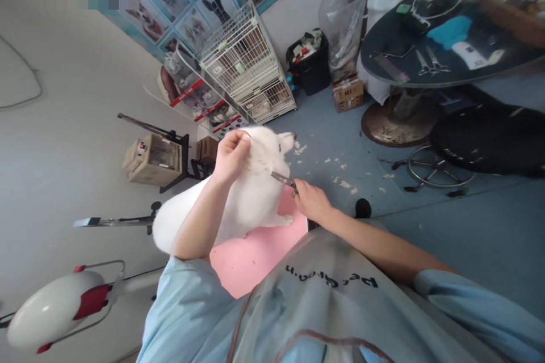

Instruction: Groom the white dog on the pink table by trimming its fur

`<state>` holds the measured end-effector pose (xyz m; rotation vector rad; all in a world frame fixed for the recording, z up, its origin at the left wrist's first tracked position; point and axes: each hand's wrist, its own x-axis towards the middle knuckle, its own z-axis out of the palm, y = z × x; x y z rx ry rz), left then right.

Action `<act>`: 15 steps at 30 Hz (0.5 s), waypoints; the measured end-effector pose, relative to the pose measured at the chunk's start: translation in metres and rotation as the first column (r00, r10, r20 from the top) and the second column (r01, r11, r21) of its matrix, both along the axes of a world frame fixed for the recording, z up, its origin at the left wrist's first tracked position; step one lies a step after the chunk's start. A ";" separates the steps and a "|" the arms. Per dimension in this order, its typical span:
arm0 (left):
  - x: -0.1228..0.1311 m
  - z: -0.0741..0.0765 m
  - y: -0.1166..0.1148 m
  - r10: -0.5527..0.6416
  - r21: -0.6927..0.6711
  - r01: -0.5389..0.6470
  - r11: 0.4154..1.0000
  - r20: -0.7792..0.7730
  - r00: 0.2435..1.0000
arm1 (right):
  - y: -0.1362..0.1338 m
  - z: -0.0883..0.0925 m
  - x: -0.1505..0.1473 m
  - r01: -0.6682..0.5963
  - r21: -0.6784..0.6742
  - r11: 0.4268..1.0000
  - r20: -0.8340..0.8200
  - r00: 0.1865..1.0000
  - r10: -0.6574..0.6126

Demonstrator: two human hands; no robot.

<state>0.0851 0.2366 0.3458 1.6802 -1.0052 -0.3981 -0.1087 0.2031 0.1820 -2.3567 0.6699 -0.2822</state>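
Observation:
A small white fluffy dog (251, 193) stands on a pink grooming table (251, 258), its head turned toward the upper right. My left hand (231, 154) is closed on the fur at the side of its head, near the ear. Just right of the dog's chest, my right hand (310, 199) grips a pair of scissors (283, 178). The blades point at the fur under the chin. Both forearms reach out from a light blue smock.
A white dryer head (55, 309) hangs at lower left. Wire cages (249, 65), a black bin (310, 65) and cardboard boxes (348, 92) stand on the blue floor. A dark round table (443, 39) with scissors and combs, and a black stool (489, 139), are at right.

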 end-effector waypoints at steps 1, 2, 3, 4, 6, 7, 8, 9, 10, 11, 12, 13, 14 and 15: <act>0.000 0.001 0.000 0.003 -0.001 -0.003 1.000 -0.007 1.000 | 0.002 -0.001 0.001 0.012 0.001 1.000 -0.018 1.000 -0.012; -0.001 0.002 0.000 0.004 -0.002 -0.004 1.000 -0.011 1.000 | 0.003 -0.001 0.001 0.012 -0.011 1.000 -0.015 1.000 -0.013; -0.001 0.003 0.001 0.005 -0.003 -0.005 1.000 -0.012 1.000 | 0.005 -0.002 0.002 0.004 -0.037 0.999 0.007 1.000 -0.004; -0.001 0.005 0.001 0.007 -0.004 -0.007 1.000 -0.011 1.000 | 0.007 -0.002 0.003 -0.005 -0.070 0.998 0.036 0.999 0.007; -0.002 0.007 0.002 0.011 -0.010 -0.011 1.000 -0.014 1.000 | 0.010 -0.004 0.005 -0.005 -0.120 0.993 0.066 0.998 0.013; -0.002 0.008 0.002 0.014 -0.013 -0.014 1.000 -0.018 1.000 | 0.011 -0.006 0.006 0.002 -0.125 0.992 0.057 0.998 0.005; -0.002 0.009 0.002 0.018 -0.014 -0.019 1.000 -0.024 1.000 | 0.012 -0.007 0.007 0.012 -0.120 0.993 0.038 0.999 -0.007; -0.002 0.010 0.002 0.024 -0.010 -0.025 1.000 -0.030 0.999 | 0.012 -0.009 0.009 0.019 -0.112 0.994 0.021 1.000 -0.017; -0.002 0.010 0.002 0.031 -0.005 -0.031 1.000 -0.034 0.999 | 0.012 -0.010 0.010 0.023 -0.111 0.994 0.016 1.000 -0.022; -0.002 0.011 0.002 0.038 0.001 -0.038 0.999 -0.034 0.999 | 0.011 -0.012 0.011 0.026 -0.120 0.992 0.026 0.999 -0.023; -0.002 0.011 0.001 0.044 0.006 -0.044 0.999 -0.032 0.999 | 0.011 -0.014 0.013 0.031 -0.138 0.990 0.048 0.999 -0.025; -0.002 0.012 0.001 0.047 0.008 -0.046 0.999 -0.028 0.999 | 0.010 -0.016 0.014 0.040 -0.157 0.987 0.072 0.997 -0.029; -0.002 0.012 0.001 0.049 0.005 -0.049 0.999 -0.024 0.999 | 0.009 -0.017 0.016 0.047 -0.173 0.984 0.091 0.995 -0.031; -0.001 0.012 0.001 0.050 0.000 -0.050 0.999 -0.023 0.998 | 0.009 -0.019 0.017 0.053 -0.180 0.982 0.100 0.994 -0.035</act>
